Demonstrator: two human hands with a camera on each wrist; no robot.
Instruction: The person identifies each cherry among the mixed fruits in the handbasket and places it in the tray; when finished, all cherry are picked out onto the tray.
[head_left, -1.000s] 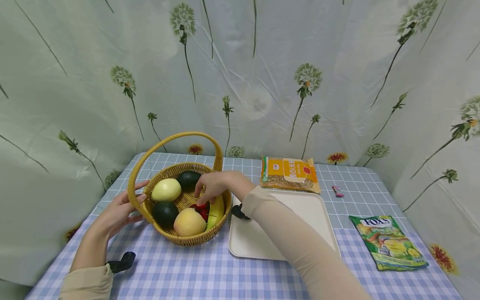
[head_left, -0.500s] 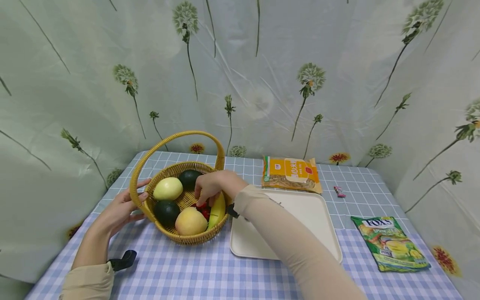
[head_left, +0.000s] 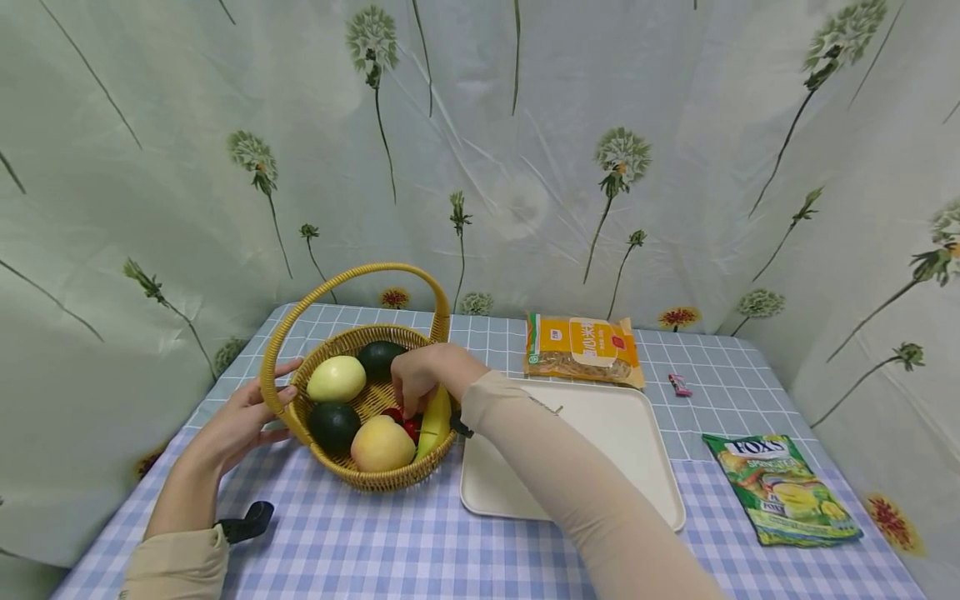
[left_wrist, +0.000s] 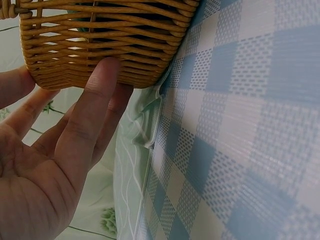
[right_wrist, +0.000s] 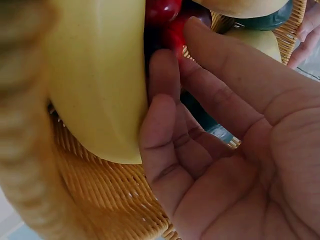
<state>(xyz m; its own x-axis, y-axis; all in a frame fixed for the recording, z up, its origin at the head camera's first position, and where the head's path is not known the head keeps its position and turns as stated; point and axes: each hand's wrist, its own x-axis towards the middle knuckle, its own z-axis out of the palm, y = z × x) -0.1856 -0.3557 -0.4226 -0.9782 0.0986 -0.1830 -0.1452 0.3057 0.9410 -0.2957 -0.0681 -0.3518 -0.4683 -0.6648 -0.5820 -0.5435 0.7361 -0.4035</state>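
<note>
A yellow wicker basket [head_left: 386, 481] with a tall handle stands at the left of the table. My left hand [head_left: 238, 423] touches its left outer side; in the left wrist view the fingers are fairly straight against the weave. My right hand [head_left: 420, 375] reaches inside, fingers bent downward. In the right wrist view its thumb and index finger pinch red cherries [right_wrist: 174, 36], partly hidden by the fingers. A banana [right_wrist: 100, 75] lies right beside them. Also in the basket are a peach [head_left: 381, 445], a pale yellow-green fruit [head_left: 336, 380] and two dark green fruits [head_left: 333, 427].
Right of the basket lies a cream tray [head_left: 637, 450], partly under my right forearm. Behind it is an orange noodle packet [head_left: 585, 350]. A small pink wrapped sweet [head_left: 679, 385] and a green FOX'S bag [head_left: 780, 489] lie farther right.
My right hand has gone lower into the basket, its fingers closing in on the cherries. The left hand keeps its place at the basket's side.
</note>
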